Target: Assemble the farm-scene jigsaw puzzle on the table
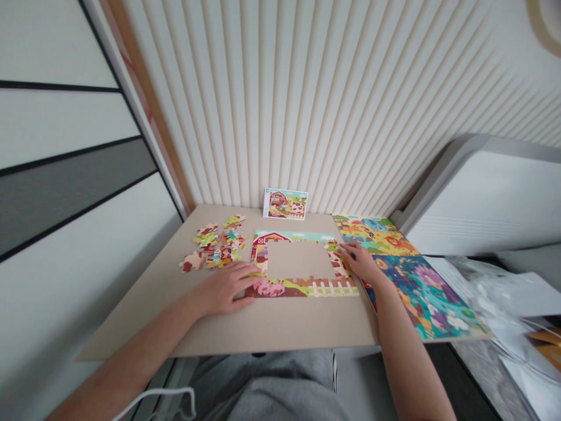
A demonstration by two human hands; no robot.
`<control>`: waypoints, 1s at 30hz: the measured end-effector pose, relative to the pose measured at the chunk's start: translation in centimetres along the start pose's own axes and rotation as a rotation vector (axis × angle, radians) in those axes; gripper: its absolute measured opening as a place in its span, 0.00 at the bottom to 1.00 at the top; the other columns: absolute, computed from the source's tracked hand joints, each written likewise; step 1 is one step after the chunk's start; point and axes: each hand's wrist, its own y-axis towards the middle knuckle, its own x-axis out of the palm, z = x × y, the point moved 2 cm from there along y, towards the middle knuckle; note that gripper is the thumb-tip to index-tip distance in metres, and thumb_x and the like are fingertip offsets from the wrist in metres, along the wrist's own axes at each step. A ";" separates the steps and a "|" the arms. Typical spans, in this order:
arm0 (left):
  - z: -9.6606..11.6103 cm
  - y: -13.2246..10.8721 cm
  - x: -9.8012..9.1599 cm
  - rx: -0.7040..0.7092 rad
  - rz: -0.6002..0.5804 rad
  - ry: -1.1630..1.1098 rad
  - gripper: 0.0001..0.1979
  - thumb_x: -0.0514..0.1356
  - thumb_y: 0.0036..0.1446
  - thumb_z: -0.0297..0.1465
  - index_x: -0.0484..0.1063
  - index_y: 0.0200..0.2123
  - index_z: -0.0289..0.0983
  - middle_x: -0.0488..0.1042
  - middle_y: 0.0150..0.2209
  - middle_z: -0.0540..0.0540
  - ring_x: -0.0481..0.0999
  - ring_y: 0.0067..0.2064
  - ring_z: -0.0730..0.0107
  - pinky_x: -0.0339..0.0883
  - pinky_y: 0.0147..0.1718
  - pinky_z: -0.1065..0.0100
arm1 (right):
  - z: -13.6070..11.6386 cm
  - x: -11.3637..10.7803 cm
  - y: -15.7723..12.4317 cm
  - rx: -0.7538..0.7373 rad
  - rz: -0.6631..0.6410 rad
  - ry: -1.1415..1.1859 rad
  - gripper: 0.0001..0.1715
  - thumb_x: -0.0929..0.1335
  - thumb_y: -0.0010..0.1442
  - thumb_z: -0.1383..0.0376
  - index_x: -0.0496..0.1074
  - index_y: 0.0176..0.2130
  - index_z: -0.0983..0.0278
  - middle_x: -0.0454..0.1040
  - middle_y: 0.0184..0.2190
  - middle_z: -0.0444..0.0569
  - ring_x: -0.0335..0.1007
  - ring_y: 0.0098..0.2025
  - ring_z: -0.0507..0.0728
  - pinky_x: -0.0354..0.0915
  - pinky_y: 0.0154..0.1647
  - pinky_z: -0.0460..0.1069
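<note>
A jigsaw puzzle border [302, 287] lies on the table as a joined rectangular frame, with bare tabletop showing inside it. Its pieces picture a red barn, a pink pig and a white fence. My left hand [232, 285] rests flat at the border's left side, fingers stretched out and touching its edge. On the right side, my right hand [360, 261] lies with its fingertips on the border, fingers extended. Loose puzzle pieces [221, 248] sit in a heap to the left, beyond my left hand. Neither hand visibly holds a piece.
A small reference picture card [287, 204] leans against the pleated wall [280, 105] at the back. Two colourful picture sheets [432, 298] lie on the right of the table [272, 327]. Clear plastic wrapping [491, 292] and papers are further right. A white cable [175, 390] hangs at lower left.
</note>
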 end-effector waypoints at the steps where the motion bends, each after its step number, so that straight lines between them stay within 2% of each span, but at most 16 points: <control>1: 0.0 0.0 0.0 -0.015 0.008 0.002 0.25 0.62 0.61 0.38 0.67 0.61 0.44 0.69 0.61 0.41 0.66 0.63 0.53 0.59 0.63 0.50 | 0.0 0.0 0.0 -0.004 0.001 -0.009 0.24 0.61 0.69 0.55 0.74 0.59 0.57 0.74 0.53 0.55 0.70 0.52 0.63 0.63 0.55 0.55; 5: -0.3 -0.1 0.3 -0.086 0.036 0.025 0.28 0.62 0.61 0.41 0.66 0.63 0.42 0.66 0.63 0.40 0.64 0.65 0.51 0.58 0.64 0.49 | 0.3 0.5 -0.2 0.014 -0.031 -0.080 0.23 0.63 0.68 0.53 0.75 0.57 0.55 0.71 0.57 0.55 0.69 0.56 0.65 0.63 0.57 0.56; 9: -0.6 -0.3 0.6 -0.137 0.021 0.058 0.27 0.60 0.62 0.44 0.67 0.62 0.43 0.65 0.65 0.40 0.64 0.65 0.51 0.60 0.63 0.50 | 0.4 0.8 -0.2 0.044 -0.069 -0.163 0.25 0.62 0.68 0.52 0.74 0.58 0.54 0.69 0.59 0.54 0.67 0.59 0.66 0.62 0.59 0.58; 12: -0.6 -0.3 0.7 -0.155 0.008 0.065 0.27 0.59 0.62 0.46 0.67 0.62 0.43 0.65 0.65 0.41 0.65 0.65 0.52 0.60 0.63 0.50 | -0.4 1.0 -0.2 0.043 -0.067 -0.175 0.29 0.59 0.70 0.50 0.67 0.64 0.55 0.65 0.64 0.54 0.63 0.63 0.67 0.60 0.61 0.61; 15: -0.7 -0.3 0.7 -0.161 0.014 0.054 0.28 0.60 0.61 0.46 0.67 0.63 0.44 0.66 0.64 0.41 0.65 0.64 0.52 0.60 0.63 0.50 | -2.1 1.7 -0.3 0.022 -0.069 -0.164 0.34 0.55 0.71 0.48 0.57 0.70 0.55 0.58 0.69 0.54 0.54 0.69 0.67 0.56 0.65 0.64; 17: -0.7 -0.3 0.7 -0.158 0.024 0.048 0.29 0.61 0.61 0.46 0.67 0.63 0.44 0.67 0.64 0.41 0.66 0.64 0.51 0.59 0.63 0.49 | -3.2 2.5 -0.3 -0.014 -0.104 -0.175 0.35 0.54 0.71 0.48 0.53 0.71 0.56 0.55 0.71 0.53 0.49 0.71 0.65 0.51 0.67 0.65; 21: -0.5 -0.3 0.7 -0.161 0.039 0.049 0.28 0.61 0.60 0.46 0.67 0.62 0.44 0.68 0.63 0.41 0.67 0.63 0.51 0.59 0.63 0.49 | -4.5 3.8 -0.4 -0.041 -0.113 -0.235 0.35 0.52 0.72 0.49 0.55 0.70 0.59 0.53 0.71 0.54 0.44 0.73 0.63 0.47 0.69 0.67; 26: -0.3 -0.2 0.7 -0.189 0.065 0.054 0.30 0.61 0.61 0.47 0.66 0.63 0.43 0.64 0.66 0.40 0.63 0.66 0.51 0.58 0.64 0.50 | -4.0 4.6 0.1 -0.047 -0.061 -0.261 0.33 0.53 0.72 0.51 0.59 0.68 0.60 0.56 0.70 0.55 0.47 0.72 0.63 0.49 0.69 0.65; 30: -0.7 -0.2 0.8 -0.190 0.070 0.049 0.31 0.60 0.61 0.48 0.65 0.64 0.42 0.65 0.65 0.40 0.63 0.66 0.52 0.57 0.65 0.51 | -3.7 5.0 0.8 -0.044 -0.033 -0.265 0.32 0.53 0.72 0.51 0.61 0.67 0.59 0.58 0.69 0.55 0.49 0.71 0.63 0.52 0.67 0.66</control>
